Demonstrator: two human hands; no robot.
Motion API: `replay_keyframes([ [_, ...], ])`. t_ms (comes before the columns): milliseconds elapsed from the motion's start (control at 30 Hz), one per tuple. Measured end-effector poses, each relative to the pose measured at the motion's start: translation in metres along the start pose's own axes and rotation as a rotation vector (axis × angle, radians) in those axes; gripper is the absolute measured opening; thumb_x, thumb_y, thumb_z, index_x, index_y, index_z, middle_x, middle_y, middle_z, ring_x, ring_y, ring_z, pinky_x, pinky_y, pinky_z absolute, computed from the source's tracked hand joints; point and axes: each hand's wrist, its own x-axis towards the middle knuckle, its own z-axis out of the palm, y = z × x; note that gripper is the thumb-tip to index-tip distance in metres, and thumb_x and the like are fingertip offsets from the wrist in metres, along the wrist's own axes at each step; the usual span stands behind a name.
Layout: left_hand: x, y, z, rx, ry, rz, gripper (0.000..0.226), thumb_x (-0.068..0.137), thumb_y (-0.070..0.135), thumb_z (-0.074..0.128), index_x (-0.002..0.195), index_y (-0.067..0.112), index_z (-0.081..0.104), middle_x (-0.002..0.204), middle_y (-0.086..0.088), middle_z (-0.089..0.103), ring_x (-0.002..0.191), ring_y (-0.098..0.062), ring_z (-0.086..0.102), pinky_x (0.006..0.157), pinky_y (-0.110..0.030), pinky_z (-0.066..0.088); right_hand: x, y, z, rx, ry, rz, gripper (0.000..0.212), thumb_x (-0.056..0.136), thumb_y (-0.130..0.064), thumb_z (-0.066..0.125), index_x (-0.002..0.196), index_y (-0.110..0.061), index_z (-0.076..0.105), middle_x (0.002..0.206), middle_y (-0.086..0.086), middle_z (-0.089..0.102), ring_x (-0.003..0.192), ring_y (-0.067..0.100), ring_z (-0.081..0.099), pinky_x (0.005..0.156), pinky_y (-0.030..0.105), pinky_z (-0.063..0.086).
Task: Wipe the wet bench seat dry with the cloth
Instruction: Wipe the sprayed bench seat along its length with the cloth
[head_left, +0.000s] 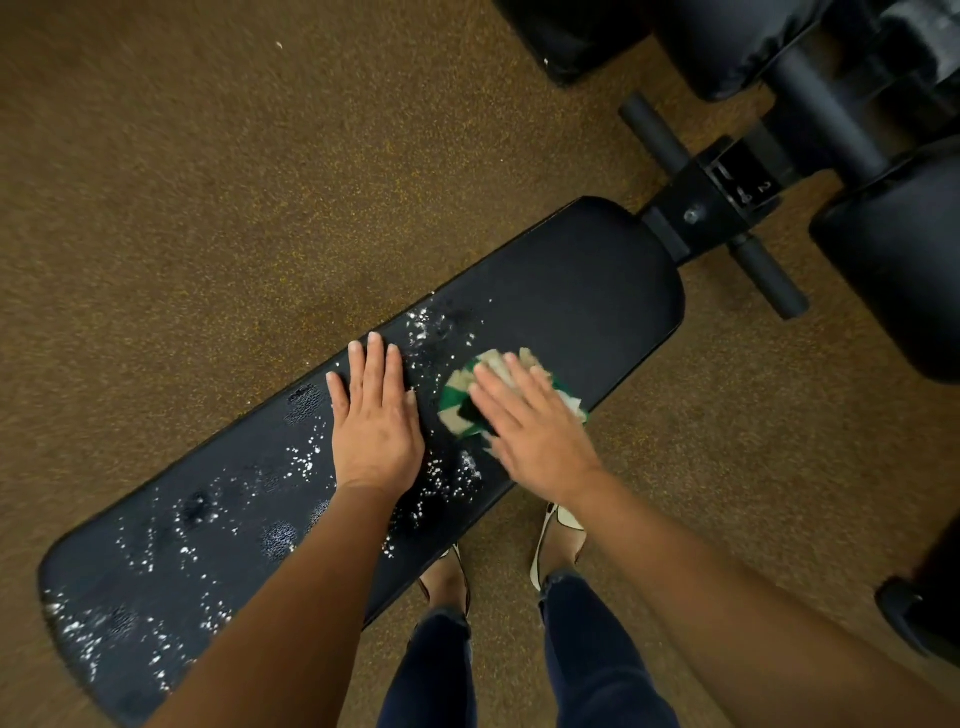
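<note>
Green and beige in patches, the cloth (460, 402) lies bunched flat under the right hand (537, 423), its crumpled edge showing past the fingertips and out to the thumb side of that hand; the right hand presses down on it with fingers straight and slightly spread, nothing curled round the fabric; the cloth sits on the black bench seat (576, 291), about midway along the pad; the left hand (376, 418) lies palm down on the bare seat just beside the cloth, apart from it, its fingers straight and close together, holding nothing; counted, there are one cloth, one seat and two hands, and below the seat edge two shoes (558, 540) on the brown speckled floor (208, 182); white, glinting water drops (441, 332) are scattered between the two hands, just beyond the left fingertips, below the right wrist, and thickly from the left forearm out to the far left end of the pad; beyond the right hand, toward the metal frame (711, 208), the black surface looks matte and shows almost no drops; black padded rollers (893, 249) stand well apart past that frame.
</note>
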Motion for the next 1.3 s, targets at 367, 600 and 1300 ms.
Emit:
replay_keyframes([
  [367, -0.001, -0.004, 0.0, -0.013, 0.023, -0.051, 0.056, 0.099, 0.029, 0.018, 0.15, 0.006, 0.019, 0.159, -0.009, 0.007, 0.147, -0.022, -0.006, 0.117, -0.039, -0.012, 0.042, 0.001, -0.011, 0.081, 0.05, -0.045, 0.057, 0.095, -0.034, 0.038, 0.147, -0.01, 0.036, 0.156, 0.009, 0.028, 0.146, 0.034, 0.013, 0.118, 0.049, 0.006],
  [600, 0.001, -0.004, 0.0, -0.024, 0.032, -0.092, 0.056, 0.098, 0.028, 0.017, 0.149, 0.005, 0.018, 0.159, -0.01, 0.007, 0.147, -0.025, -0.004, 0.117, -0.04, -0.012, 0.094, -0.02, -0.017, 0.097, 0.129, 0.3, 0.055, 0.097, -0.033, 0.041, 0.145, -0.006, 0.039, 0.154, 0.013, 0.032, 0.144, 0.039, 0.018, 0.118, 0.053, 0.014],
  [1300, 0.001, -0.012, -0.005, 0.006, 0.021, -0.109, 0.058, 0.098, 0.032, 0.015, 0.149, 0.004, 0.019, 0.159, -0.011, 0.007, 0.146, -0.023, -0.008, 0.115, -0.038, -0.017, 0.116, -0.025, -0.024, 0.114, 0.101, 0.291, 0.056, 0.099, -0.035, 0.032, 0.148, -0.007, 0.033, 0.157, 0.009, 0.027, 0.146, 0.037, 0.013, 0.118, 0.05, 0.001],
])
